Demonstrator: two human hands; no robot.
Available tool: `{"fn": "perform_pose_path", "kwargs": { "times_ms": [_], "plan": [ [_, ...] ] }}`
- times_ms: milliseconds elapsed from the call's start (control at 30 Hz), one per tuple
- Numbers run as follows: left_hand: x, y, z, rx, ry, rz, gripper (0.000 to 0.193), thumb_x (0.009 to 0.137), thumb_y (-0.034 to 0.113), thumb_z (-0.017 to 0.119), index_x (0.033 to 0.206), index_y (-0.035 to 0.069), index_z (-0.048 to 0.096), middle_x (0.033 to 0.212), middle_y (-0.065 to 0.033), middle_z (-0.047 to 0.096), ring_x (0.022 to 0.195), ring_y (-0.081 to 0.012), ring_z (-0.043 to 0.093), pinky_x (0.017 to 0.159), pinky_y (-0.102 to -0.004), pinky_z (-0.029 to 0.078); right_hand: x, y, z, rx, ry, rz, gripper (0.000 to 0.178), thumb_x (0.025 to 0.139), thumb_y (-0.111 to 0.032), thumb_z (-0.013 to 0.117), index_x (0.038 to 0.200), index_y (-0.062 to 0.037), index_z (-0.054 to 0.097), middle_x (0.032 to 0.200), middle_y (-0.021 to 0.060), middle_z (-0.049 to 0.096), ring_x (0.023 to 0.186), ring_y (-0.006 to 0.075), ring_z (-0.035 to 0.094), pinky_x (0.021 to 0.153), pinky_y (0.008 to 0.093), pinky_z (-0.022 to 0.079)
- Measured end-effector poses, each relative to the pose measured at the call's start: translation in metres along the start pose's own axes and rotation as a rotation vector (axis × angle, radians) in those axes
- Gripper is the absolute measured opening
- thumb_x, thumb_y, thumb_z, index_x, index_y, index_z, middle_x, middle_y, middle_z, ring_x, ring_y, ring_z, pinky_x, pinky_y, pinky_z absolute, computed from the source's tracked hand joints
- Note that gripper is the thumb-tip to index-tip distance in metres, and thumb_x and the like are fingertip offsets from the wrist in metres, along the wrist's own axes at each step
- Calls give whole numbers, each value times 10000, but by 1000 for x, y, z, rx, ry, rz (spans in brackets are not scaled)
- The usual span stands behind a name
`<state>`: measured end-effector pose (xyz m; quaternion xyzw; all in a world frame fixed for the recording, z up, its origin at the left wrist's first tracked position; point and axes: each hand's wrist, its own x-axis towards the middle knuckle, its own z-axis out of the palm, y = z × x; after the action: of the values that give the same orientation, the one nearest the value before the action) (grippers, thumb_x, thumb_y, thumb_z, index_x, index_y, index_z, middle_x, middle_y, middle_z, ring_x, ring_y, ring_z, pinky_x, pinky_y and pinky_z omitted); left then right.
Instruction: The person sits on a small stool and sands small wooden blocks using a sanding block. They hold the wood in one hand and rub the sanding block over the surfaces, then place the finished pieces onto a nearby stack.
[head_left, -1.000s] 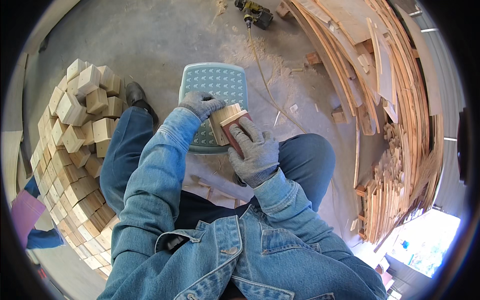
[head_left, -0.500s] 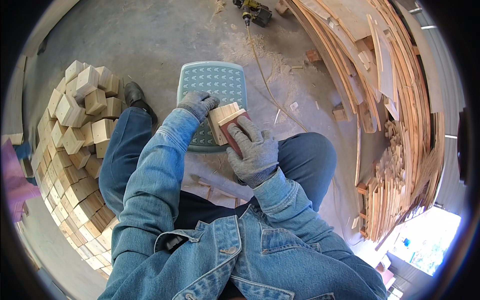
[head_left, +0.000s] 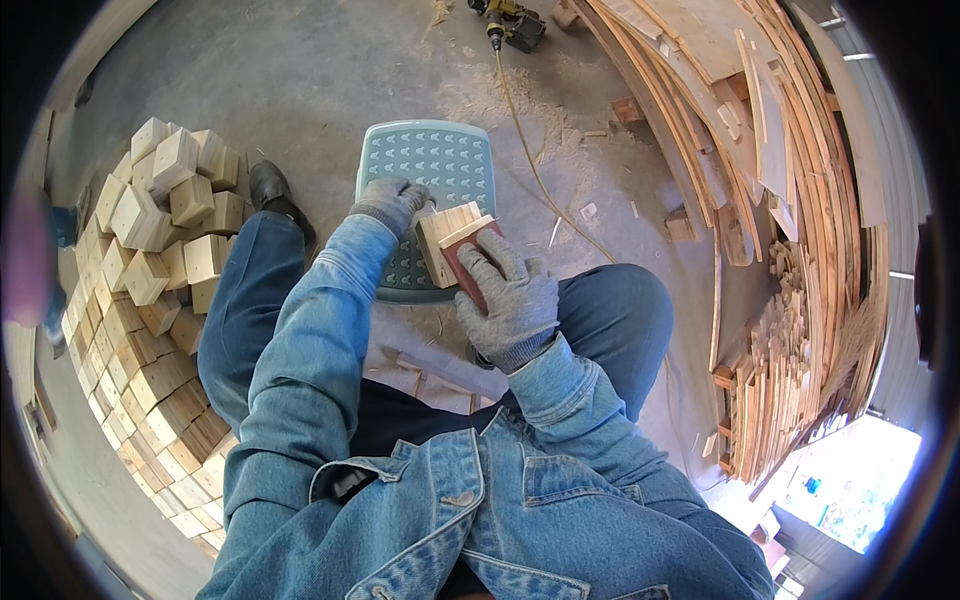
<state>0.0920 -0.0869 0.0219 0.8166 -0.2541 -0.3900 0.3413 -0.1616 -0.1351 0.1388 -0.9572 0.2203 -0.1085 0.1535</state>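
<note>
My gloved right hand (head_left: pixel 510 305) is closed on a sanding block (head_left: pixel 465 262), a flat wood piece with a red-brown face under my fingers. Against its other side is a pale wooden block (head_left: pixel 432 245), tilted above the stool. My gloved left hand (head_left: pixel 392 203) is curled just left of the wooden block's top end. Its fingertips are tucked down, so what they hold, if anything, is hidden. Beneath both hands stands a light-blue plastic stool (head_left: pixel 430 150) with a raised pattern on its top.
A large stack of wooden blocks (head_left: pixel 140 330) rises beside my left leg. To the right lie long boards (head_left: pixel 700 130) and a bundle of thin strips (head_left: pixel 790 370). A yellow-black power drill (head_left: pixel 508 25) with a cord (head_left: pixel 535 170) rests ahead. Someone's blurred pink sleeve (head_left: pixel 28 260) shows at the left edge.
My left hand has pulled back slightly up and left from the wooden block, its fingers more curled. My right hand has barely moved. The pink sleeve at the left edge has shifted and blurred.
</note>
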Motion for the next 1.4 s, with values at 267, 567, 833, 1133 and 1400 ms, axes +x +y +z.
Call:
{"fn": "perform_pose_path", "kwargs": {
  "times_ms": [267,567,833,1133,1400],
  "plan": [
    [-16,9,-10,-374,-136,-25,385,956,383,805,1128,38,801,933,-62,767,768,-145,675,712,-304,570,-1,-2,-2,-18,-27,31,578,814,-292,764,1380,-182,725,1484,75,608,977,362,637,910,505,518],
    [1,1,-3,-67,-163,111,311,960,322,796,1103,46,800,874,-55,751,739,-136,669,697,-302,563,1,-1,-2,1,-10,4,585,808,-280,776,1382,-177,721,1490,87,603,1003,366,642,929,514,508],
    [-10,5,-18,-428,212,6,255,969,263,824,1103,48,799,871,-28,742,692,-112,633,615,-269,532,-1,-1,-2,2,-43,35,587,815,-294,766,1390,-182,713,1496,78,590,1018,377,640,946,519,507],
    [-17,7,-42,-815,507,349,648,888,-33,828,1490,0,591,1399,-172,682,1277,-258,668,1095,-361,555,1,-2,-2,8,-37,22,589,815,-294,761,1393,-197,708,1504,61,585,974,383,638,913,529,520],
    [-35,-29,-27,-703,271,204,730,882,170,899,1493,-39,560,1416,-195,668,1262,-274,669,1096,-378,541,1,-3,-7,8,-47,43,580,824,-302,758,1393,-203,707,1501,61,590,972,398,644,916,513,532]
  ]
}}
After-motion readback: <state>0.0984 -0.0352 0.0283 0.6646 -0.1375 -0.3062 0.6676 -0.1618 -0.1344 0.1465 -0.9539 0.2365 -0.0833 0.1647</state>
